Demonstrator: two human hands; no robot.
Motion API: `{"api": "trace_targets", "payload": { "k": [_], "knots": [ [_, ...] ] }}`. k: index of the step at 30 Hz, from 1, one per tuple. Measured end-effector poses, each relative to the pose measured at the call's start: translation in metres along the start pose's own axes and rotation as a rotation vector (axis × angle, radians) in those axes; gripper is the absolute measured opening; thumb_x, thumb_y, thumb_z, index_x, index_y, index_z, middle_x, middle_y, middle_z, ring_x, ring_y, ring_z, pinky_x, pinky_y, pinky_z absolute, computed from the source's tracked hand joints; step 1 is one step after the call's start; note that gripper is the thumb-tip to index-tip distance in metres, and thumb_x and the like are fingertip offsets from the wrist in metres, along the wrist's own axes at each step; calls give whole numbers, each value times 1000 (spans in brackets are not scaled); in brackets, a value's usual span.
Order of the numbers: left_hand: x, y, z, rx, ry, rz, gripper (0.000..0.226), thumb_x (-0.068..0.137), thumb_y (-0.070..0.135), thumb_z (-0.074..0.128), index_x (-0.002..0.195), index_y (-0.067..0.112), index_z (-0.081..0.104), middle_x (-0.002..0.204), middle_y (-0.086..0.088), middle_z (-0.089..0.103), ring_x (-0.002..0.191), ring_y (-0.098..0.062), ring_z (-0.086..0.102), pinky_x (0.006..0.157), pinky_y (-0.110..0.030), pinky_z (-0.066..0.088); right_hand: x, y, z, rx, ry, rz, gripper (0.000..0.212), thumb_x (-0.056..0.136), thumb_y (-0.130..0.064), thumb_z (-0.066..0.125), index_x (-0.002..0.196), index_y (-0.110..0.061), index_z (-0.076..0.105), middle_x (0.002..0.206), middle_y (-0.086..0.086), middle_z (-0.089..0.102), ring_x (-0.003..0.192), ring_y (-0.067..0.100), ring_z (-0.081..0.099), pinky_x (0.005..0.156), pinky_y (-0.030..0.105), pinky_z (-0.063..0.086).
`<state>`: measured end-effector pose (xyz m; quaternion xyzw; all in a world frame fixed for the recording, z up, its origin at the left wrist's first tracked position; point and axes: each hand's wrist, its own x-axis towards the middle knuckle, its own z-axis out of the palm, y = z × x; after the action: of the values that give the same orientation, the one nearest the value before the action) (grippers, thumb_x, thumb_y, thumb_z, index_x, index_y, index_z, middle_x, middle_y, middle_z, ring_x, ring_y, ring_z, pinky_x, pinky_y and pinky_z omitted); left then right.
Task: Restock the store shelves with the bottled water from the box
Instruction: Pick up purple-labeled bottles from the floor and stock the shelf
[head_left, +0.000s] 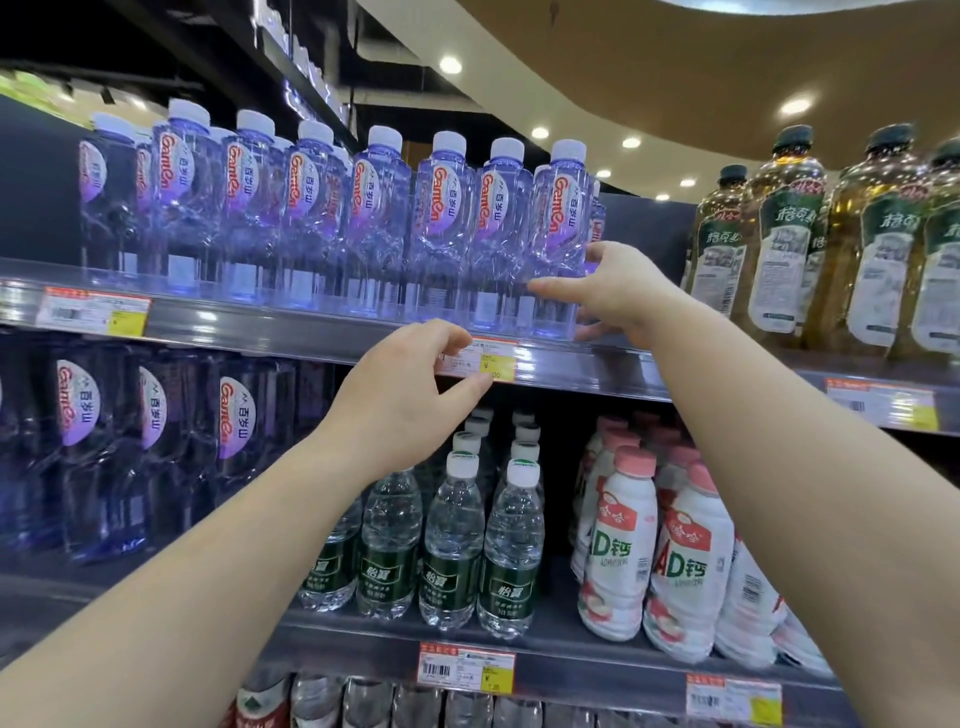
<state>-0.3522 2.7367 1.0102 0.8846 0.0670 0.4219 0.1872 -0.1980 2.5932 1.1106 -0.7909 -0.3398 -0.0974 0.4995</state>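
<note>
A row of clear purple water bottles with white caps (311, 208) stands along the upper shelf (234, 325). My right hand (618, 291) grips the lower part of the rightmost bottle (563, 208), which stands upright on the shelf; the thumb lies across its front and the fingers reach behind it. My left hand (395, 400) hovers lower, in front of the shelf rail, with its fingers loosely curled and its thumb and forefinger near a yellow-and-white price tag (498, 364). It holds no bottle. The box is out of view.
Amber tea bottles with dark green caps (779, 244) stand right of the water. One shelf down are larger purple bottles (156, 441), small green-label water bottles (452, 545) and white milk-drink bottles with pink caps (623, 545). More bottles (415, 701) show at the bottom.
</note>
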Motion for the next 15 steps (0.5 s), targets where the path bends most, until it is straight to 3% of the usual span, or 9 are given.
{"api": "trace_targets", "payload": {
  "k": [3,6,10,15],
  "knots": [
    [-2,2,3,21,14,3,44,91,43,60,130,24,55,128,10,57,104,-2,46,89,-21,34,-1,0,-1,3,-24,-17,58,80,-33,80,127,-23,48,93,-12,48,92,19,57,73,40,61],
    [-5,6,5,33,32,-8,44,91,43,60,130,23,55,129,10,58,110,-6,51,91,-23,37,6,3,0,-4,-37,-9,43,78,-35,81,108,-23,52,103,-5,57,84,15,56,67,36,61],
    [-10,7,5,52,54,-31,43,91,42,61,129,23,56,127,10,59,114,-9,53,90,-23,37,16,5,4,-40,-39,-3,55,75,-38,82,121,-19,59,117,3,60,77,15,56,57,33,61],
    [-24,4,-5,78,51,-73,44,91,42,60,132,24,54,130,8,57,117,-10,52,94,-25,39,13,4,3,-64,-13,-21,58,70,-49,82,118,-22,60,112,-1,65,90,16,62,74,36,60]
  ]
}}
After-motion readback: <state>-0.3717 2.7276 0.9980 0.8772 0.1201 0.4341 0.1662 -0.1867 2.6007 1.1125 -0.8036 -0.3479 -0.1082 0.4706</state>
